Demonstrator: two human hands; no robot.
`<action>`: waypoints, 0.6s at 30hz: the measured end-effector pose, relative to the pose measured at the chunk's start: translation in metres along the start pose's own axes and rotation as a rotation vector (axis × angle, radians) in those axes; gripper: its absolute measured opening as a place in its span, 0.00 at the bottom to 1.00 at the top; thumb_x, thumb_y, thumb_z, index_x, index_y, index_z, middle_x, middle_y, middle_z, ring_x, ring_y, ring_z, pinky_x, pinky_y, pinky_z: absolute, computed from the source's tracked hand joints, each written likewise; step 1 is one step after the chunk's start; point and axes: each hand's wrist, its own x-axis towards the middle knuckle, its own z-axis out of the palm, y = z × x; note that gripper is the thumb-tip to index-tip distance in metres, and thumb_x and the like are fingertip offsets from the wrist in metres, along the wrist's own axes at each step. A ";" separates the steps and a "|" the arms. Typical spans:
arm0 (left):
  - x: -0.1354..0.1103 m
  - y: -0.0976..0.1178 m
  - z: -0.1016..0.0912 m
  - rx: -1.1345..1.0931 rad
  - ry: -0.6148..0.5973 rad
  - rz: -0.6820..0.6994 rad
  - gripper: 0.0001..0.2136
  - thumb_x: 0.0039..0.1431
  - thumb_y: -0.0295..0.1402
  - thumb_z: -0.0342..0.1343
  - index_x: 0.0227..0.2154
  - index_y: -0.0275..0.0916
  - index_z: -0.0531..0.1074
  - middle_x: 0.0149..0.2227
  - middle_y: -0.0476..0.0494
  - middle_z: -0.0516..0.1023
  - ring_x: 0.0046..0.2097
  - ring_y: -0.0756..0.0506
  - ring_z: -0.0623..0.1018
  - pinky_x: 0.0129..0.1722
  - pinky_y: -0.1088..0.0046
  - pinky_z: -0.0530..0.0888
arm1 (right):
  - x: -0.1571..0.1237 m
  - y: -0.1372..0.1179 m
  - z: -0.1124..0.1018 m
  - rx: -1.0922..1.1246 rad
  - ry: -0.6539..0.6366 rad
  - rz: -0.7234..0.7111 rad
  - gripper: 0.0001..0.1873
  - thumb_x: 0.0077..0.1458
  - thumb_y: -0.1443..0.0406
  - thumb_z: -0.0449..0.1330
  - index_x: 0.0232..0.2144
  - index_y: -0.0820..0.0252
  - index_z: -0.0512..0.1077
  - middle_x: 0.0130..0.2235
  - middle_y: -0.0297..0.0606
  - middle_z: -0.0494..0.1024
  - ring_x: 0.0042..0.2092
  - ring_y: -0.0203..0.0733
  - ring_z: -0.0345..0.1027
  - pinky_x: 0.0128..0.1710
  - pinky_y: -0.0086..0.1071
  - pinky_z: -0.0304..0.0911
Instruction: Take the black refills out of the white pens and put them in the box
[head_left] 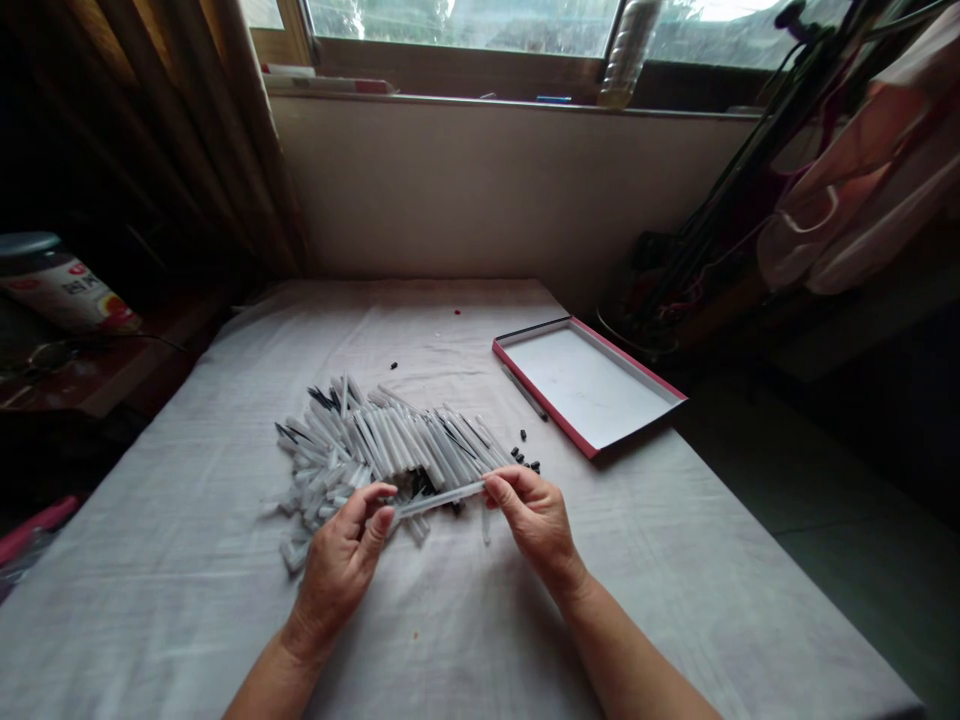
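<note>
The left hand (341, 550) and right hand (538, 525) pinch a clear tube (442, 498) near its ends; a loosened grip could drop it against the tube pile (397, 440) just beyond them.

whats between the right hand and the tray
In the head view, several small black pieces lie between the right hand and the tray; a pen lies farther up, beside the tray.
</note>
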 end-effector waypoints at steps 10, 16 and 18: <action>-0.002 -0.003 -0.001 0.012 0.006 0.085 0.15 0.61 0.46 0.51 0.31 0.39 0.72 0.22 0.51 0.73 0.22 0.50 0.72 0.25 0.77 0.70 | -0.003 0.003 0.002 0.048 -0.004 0.007 0.11 0.51 0.57 0.66 0.31 0.59 0.79 0.24 0.35 0.78 0.26 0.37 0.71 0.28 0.29 0.68; -0.001 -0.003 -0.001 -0.040 -0.051 0.021 0.16 0.59 0.48 0.52 0.35 0.40 0.73 0.27 0.48 0.76 0.27 0.48 0.76 0.27 0.76 0.73 | -0.002 0.002 0.001 0.055 -0.007 0.003 0.10 0.50 0.58 0.67 0.31 0.59 0.79 0.25 0.35 0.79 0.26 0.37 0.71 0.29 0.29 0.69; -0.002 -0.003 0.001 -0.069 -0.025 0.031 0.16 0.56 0.47 0.56 0.40 0.40 0.72 0.32 0.46 0.78 0.31 0.47 0.79 0.31 0.75 0.75 | -0.001 0.001 0.001 0.034 0.010 0.024 0.12 0.51 0.57 0.66 0.27 0.60 0.78 0.24 0.35 0.78 0.24 0.35 0.69 0.26 0.28 0.67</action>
